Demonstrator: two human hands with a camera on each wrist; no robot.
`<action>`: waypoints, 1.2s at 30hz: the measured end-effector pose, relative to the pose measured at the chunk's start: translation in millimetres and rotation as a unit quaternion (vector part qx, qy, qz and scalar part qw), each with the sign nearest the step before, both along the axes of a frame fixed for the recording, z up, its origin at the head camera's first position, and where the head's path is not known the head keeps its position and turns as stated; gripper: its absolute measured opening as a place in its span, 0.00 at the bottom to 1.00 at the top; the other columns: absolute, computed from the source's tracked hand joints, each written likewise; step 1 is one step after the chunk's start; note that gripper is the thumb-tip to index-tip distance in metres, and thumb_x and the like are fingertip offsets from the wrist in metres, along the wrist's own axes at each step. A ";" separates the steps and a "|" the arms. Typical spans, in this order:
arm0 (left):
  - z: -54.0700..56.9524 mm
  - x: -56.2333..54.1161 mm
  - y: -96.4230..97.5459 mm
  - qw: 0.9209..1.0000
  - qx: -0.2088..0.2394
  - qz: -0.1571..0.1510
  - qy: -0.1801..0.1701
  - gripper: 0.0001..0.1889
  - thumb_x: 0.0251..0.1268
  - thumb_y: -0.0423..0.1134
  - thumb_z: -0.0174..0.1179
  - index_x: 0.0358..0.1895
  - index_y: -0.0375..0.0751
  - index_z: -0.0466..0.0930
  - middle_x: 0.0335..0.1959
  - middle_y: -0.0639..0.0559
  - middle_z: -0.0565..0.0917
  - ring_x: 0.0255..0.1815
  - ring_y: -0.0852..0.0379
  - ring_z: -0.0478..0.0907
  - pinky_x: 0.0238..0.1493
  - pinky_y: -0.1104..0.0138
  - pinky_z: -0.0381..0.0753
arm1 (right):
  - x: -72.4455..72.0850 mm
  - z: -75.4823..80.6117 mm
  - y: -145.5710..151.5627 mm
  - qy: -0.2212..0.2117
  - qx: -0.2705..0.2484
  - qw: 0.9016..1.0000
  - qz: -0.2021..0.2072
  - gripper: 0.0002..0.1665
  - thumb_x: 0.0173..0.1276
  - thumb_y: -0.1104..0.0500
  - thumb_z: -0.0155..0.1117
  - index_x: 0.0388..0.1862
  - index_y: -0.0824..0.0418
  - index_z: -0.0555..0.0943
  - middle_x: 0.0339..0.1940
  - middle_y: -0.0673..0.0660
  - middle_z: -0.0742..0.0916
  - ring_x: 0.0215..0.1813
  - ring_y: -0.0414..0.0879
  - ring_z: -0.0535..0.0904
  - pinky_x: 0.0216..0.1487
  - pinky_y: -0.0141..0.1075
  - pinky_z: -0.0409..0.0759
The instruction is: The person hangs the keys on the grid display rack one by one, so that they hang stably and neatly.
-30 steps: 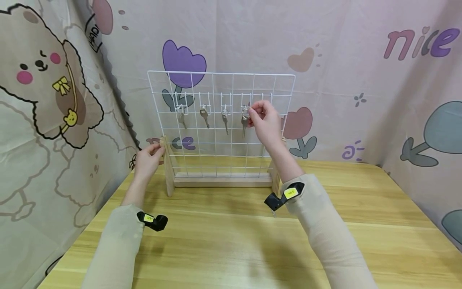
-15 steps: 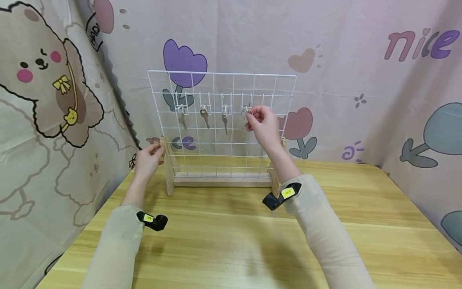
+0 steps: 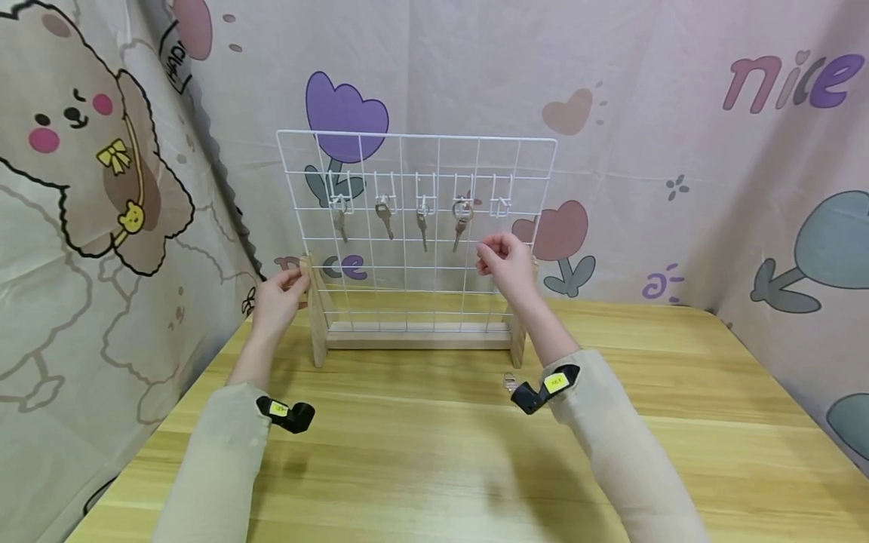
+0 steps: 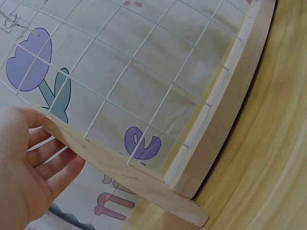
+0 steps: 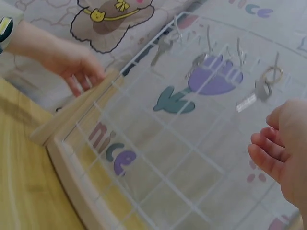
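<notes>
A white wire grid rack [image 3: 416,137] stands in a wooden base [image 3: 417,342]. Keys hang from hooks on it, among them a leftmost key [image 3: 342,222], a key [image 3: 385,219], a key [image 3: 422,225] and the rightmost key [image 3: 462,221] on a large ring. To the right of that is a hook [image 3: 500,205] with no key on it. My right hand [image 3: 508,265] is below this hook, fingers loosely curled, holding nothing. My left hand [image 3: 277,300] grips the rack's left wooden upright [image 4: 124,172], with several fingers behind the wood.
On the wooden table [image 3: 407,452], by the base's right foot, lies a small metal ring [image 3: 509,382], partly hidden by the right wrist camera [image 3: 534,394]. A printed curtain [image 3: 631,151] hangs behind the rack and along both sides.
My right hand has let go of the rightmost key and moved down and slightly right, away from it. That key now hangs tilted from its hook. My left hand stays on the upright.
</notes>
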State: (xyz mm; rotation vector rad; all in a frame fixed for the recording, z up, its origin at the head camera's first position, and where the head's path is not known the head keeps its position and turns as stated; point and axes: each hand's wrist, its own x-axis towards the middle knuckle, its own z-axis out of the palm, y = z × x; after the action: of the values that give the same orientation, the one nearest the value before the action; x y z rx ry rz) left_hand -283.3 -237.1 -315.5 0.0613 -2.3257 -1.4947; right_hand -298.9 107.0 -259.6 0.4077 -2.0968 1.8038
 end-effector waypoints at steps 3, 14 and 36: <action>0.0 0.2 0.4 1.000 0.000 0.001 0.000 0.24 0.72 0.44 0.46 0.62 0.30 0.67 0.53 0.36 0.75 0.52 0.48 0.72 0.35 0.80 0.80 | 3.9 -12.8 10.4 -0.009 0.000 1.000 0.006 0.08 0.67 0.68 0.56 0.40 0.75 0.74 0.27 0.63 0.79 0.23 0.39 0.76 0.27 0.27 0.82; 0.4 0.9 -0.7 1.000 -0.004 -0.004 -0.003 0.25 0.72 0.46 0.45 0.63 0.30 0.66 0.55 0.36 0.73 0.54 0.45 0.72 0.49 0.59 0.81 | 27.3 -68.8 48.8 -0.061 0.049 0.997 0.024 0.09 0.66 0.68 0.57 0.39 0.76 0.75 0.28 0.64 0.81 0.27 0.43 0.77 0.31 0.29 0.82; 0.2 1.4 -1.3 1.000 -0.003 -0.004 -0.006 0.25 0.72 0.45 0.46 0.64 0.30 0.66 0.56 0.35 0.73 0.54 0.44 0.72 0.48 0.61 0.81 | 33.9 -152.0 83.1 -0.139 0.265 0.953 0.053 0.08 0.59 0.71 0.63 0.38 0.71 0.80 0.32 0.55 0.83 0.35 0.45 0.75 0.37 0.33 0.76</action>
State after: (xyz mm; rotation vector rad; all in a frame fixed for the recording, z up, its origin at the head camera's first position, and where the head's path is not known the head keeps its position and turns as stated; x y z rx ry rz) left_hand -281.9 -238.4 -315.3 0.0601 -2.3433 -1.4940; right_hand -265.0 190.1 -411.5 0.4205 -2.8118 1.3868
